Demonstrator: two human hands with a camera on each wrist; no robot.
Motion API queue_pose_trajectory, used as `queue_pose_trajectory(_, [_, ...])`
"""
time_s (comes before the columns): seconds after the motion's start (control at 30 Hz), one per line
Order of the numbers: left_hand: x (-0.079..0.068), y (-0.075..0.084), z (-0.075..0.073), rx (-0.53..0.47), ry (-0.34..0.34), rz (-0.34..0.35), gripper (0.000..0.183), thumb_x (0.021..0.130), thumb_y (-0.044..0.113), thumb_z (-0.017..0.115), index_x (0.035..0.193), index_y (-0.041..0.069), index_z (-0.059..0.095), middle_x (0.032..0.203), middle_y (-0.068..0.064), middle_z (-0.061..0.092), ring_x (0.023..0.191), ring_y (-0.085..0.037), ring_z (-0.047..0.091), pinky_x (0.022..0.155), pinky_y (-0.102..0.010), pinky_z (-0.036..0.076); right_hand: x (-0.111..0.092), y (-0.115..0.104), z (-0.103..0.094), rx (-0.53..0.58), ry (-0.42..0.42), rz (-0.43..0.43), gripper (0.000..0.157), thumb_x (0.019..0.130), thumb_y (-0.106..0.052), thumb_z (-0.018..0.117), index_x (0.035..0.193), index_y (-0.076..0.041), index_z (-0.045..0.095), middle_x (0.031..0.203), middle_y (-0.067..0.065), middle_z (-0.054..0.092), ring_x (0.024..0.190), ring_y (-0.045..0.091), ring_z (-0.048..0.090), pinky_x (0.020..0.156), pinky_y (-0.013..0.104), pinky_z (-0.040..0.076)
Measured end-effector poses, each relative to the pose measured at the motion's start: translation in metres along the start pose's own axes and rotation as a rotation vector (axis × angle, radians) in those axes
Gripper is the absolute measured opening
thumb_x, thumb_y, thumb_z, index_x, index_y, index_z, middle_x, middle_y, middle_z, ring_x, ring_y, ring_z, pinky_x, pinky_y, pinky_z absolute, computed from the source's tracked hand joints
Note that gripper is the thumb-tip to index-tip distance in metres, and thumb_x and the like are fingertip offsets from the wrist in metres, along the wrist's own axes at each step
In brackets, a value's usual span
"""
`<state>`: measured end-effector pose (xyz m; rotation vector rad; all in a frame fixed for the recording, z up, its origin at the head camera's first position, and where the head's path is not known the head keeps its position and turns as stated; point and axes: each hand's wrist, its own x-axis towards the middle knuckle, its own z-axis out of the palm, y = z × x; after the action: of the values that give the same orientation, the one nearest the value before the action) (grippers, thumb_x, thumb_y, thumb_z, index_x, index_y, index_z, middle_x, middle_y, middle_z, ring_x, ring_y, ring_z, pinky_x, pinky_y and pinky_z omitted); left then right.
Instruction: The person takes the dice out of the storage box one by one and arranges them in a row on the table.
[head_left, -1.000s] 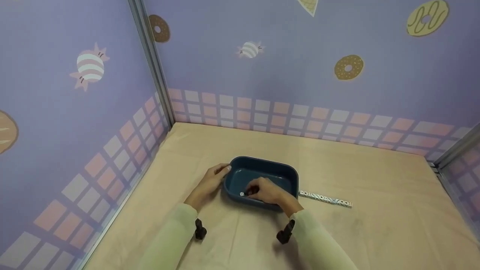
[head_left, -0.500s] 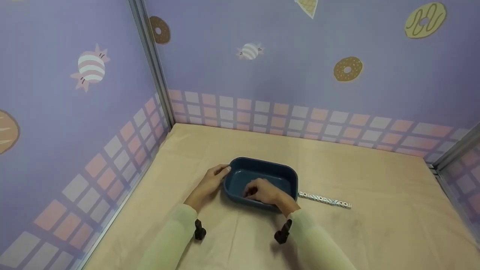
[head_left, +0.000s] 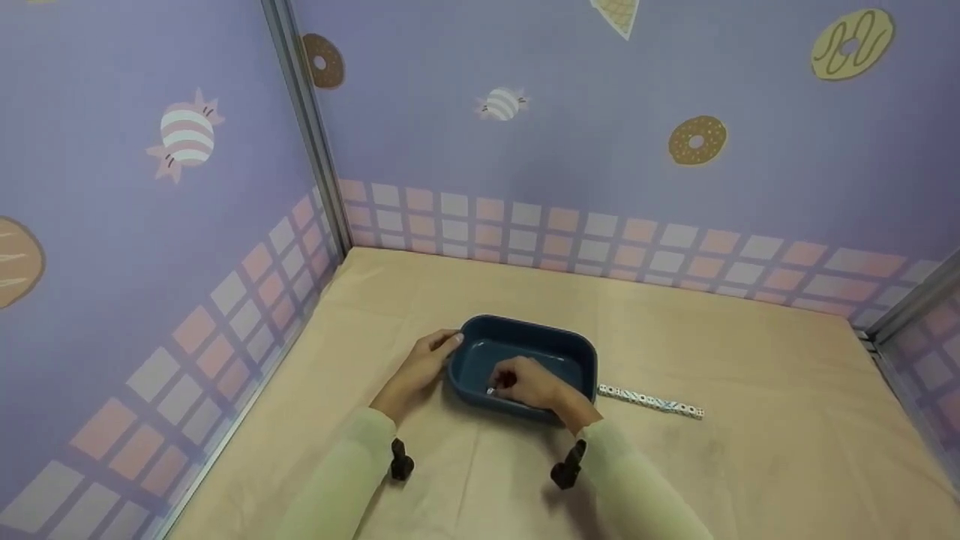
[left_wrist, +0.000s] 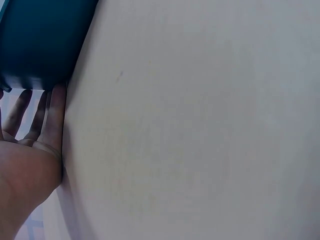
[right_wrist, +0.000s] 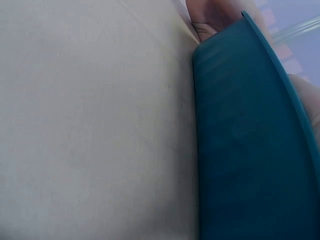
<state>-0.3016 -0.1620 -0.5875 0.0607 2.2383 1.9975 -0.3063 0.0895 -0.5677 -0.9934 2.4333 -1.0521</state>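
A dark blue rectangular dish [head_left: 525,328] with rounded corners rests on the cloth-covered table. My left hand [head_left: 421,364] holds its left end, the thumb at the rim and the fingers along the outer wall, as the left wrist view shows of the left hand [left_wrist: 30,155]. Inside the dish, my right hand [head_left: 525,381] has curled fingers pinching a small white die [head_left: 490,391] near the front wall. Most of that die is covered by the fingertips. In the right wrist view the dish's outer wall [right_wrist: 245,135] hides nearly all of the right hand.
A straight row of several white dice [head_left: 651,401] extends rightward from the dish's right end. Patterned purple walls [head_left: 585,150] enclose the table at the back and sides. A metal post [head_left: 311,135] stands at the back left corner.
The die that lay beside my right fingertips in the dish is now between them, after being hidden by the hand. My left hand and the dish have stayed in place.
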Motion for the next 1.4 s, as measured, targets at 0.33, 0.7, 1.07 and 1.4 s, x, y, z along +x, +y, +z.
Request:
queue_pose_trajectory(0.33, [0.0,0.005,0.002,0.025,-0.013,0.018,0.05,0.11,0.041,0.059,0.146,0.006,0.061,0.143,-0.012,0.062,0.133,-0.029,0.058,0.112,-0.047,0.046,-0.021,-0.003,-0.021,0.021,0.28,-0.03,0.01,0.093,-0.008,0.075,0.103,-0.009,0.073,0.091,-0.003,0.068,0.08,0.013,0.062,0.072,0.032,0.054])
queue_pose_trajectory(0.7, [0.001,0.006,-0.001,0.01,-0.003,0.015,0.046,0.109,0.042,0.06,0.142,0.01,0.064,0.141,-0.01,0.063,0.132,-0.026,0.058,0.112,-0.045,0.045,-0.094,0.009,-0.084,-0.038,0.434,-0.099,0.017,0.087,0.001,0.074,0.1,-0.009,0.07,0.089,-0.003,0.067,0.078,0.015,0.062,0.069,0.03,0.054])
queue_pose_trajectory(1.07, [0.0,-0.003,-0.001,0.031,0.034,0.029,0.045,0.109,0.04,0.06,0.14,0.007,0.065,0.14,-0.01,0.064,0.135,-0.028,0.056,0.116,-0.048,0.041,-0.164,0.052,-0.117,-0.081,0.476,0.063,0.01,0.095,-0.002,0.076,0.101,-0.008,0.071,0.091,-0.002,0.07,0.082,0.016,0.067,0.073,0.031,0.057])
queue_pose_trajectory(1.4, [0.001,-0.004,0.001,0.053,0.051,0.055,0.043,0.11,0.038,0.06,0.138,0.006,0.067,0.139,-0.01,0.066,0.136,-0.029,0.056,0.117,-0.046,0.04,-0.208,0.084,-0.127,-0.147,0.535,0.182,0.011,0.095,0.0,0.076,0.101,-0.008,0.071,0.092,0.001,0.07,0.085,0.018,0.066,0.074,0.025,0.055])
